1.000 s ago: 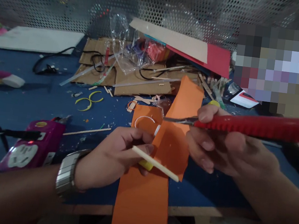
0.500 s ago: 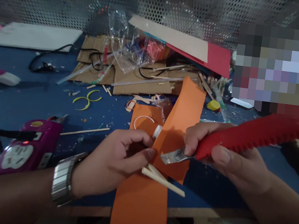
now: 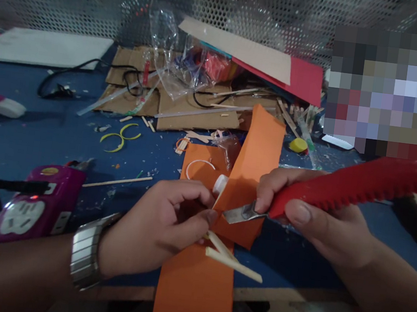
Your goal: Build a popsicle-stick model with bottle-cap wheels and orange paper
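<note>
- Cutter (image 3: 340, 195) clamped in my right grip (image 3: 332, 232) by its stiff-looking handle (image 3: 383, 185), blade (image 3: 237, 214) over the orange strip (image 3: 252, 174) near centre.
- My left grip (image 3: 168, 222) pinches the strip's left edge; I'd expect light, bendy stock.

Right hand (image 3: 314, 224) grips red knife (image 3: 360, 187), blade over orange strip (image 3: 262, 137), near left fingertips; contact unclear. Left hand (image 3: 169, 227) pinches strip's left edge, two sticks (image 3: 236, 266) jutting out below its fingers. Orange sheet (image 3: 195, 296) underneath, running past front edge of blue table (image 3: 143, 158). Purple power box (image 3: 58, 188) at left, red light on. Yellow rings (image 3: 119, 140), cardboard (image 3: 198, 119) farther back.
</note>
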### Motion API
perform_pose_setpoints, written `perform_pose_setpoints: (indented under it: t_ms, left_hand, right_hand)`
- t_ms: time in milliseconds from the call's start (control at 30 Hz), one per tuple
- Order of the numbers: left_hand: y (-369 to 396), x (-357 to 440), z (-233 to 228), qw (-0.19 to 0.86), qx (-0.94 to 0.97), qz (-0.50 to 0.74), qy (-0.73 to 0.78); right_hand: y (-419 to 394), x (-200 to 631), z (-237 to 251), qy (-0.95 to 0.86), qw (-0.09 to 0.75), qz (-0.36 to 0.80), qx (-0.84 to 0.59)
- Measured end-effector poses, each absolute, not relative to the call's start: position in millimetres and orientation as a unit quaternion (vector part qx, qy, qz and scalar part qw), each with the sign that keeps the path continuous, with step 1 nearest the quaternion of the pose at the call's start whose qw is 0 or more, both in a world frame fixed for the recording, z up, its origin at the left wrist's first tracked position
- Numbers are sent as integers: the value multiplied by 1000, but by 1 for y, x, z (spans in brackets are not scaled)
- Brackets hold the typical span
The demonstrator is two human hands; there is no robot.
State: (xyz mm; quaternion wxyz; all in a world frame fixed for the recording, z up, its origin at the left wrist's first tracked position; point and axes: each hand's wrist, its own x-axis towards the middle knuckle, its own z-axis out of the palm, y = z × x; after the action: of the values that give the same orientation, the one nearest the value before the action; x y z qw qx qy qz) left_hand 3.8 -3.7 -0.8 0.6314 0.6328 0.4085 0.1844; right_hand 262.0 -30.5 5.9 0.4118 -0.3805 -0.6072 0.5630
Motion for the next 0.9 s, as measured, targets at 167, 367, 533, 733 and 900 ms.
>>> perform_pose_setpoints:
  t_ms: [167, 367, 533, 733, 900]
  left_hand:
    - [-5, 3, -1, 645, 626, 187, 398]
    - [-5, 4, -1, 648, 626, 184, 393]
    - [-4, 3, 1, 644, 630, 174, 398]
    - [-4, 5, 2, 632, 636, 180, 404]
    - [-3, 5, 2, 634, 633, 181, 405]
  right_hand:
    - [-30, 261, 6, -607, 412, 560, -385]
    - [-29, 260, 9, -609, 409, 560, -385]
    - [-28, 259, 10, -615, 415, 556, -375]
    - [-28, 258, 9, -621, 423, 531, -392]
    - [-28, 259, 10, -623, 418, 527, -399]
